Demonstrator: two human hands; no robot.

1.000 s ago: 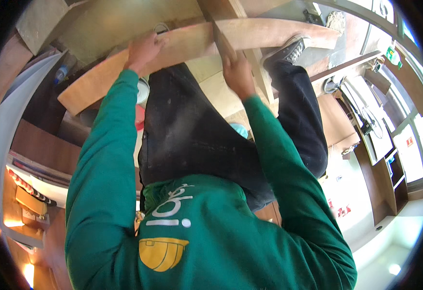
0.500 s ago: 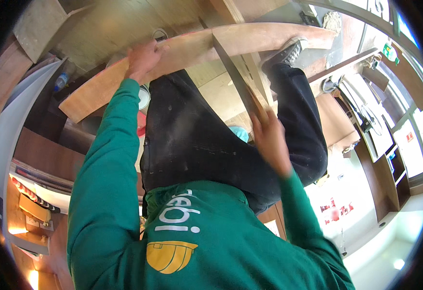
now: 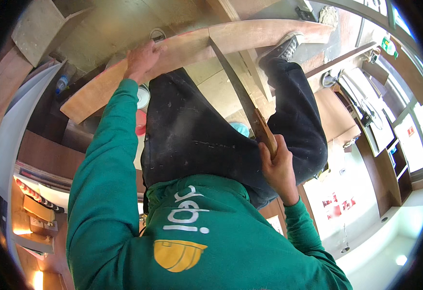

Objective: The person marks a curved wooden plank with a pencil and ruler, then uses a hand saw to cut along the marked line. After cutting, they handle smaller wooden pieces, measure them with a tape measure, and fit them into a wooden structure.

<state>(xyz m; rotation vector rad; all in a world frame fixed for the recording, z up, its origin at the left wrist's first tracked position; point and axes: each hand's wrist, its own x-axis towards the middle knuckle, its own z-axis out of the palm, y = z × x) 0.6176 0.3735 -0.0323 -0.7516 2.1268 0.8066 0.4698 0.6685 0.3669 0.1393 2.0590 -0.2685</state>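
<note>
A long plywood board lies crosswise in front of me. Near its left part my left hand is closed over the board, fingers at the far edge. My right hand is wrapped round the wooden handle of a handsaw, close to my right thigh. The saw's blade slants away from me, its far end meeting the board's near edge. From there a thin cut line runs across the board. My right shoe rests on the board's right part.
Beneath the board is another length of wood. A round tin and a red item sit beside my left leg. At the left are a plastic bottle and leaning panels. A green-labelled bottle is far right.
My right hand has drawn the saw back toward my body, so more of the blade shows on the near side of the board. My left hand stays in place.
</note>
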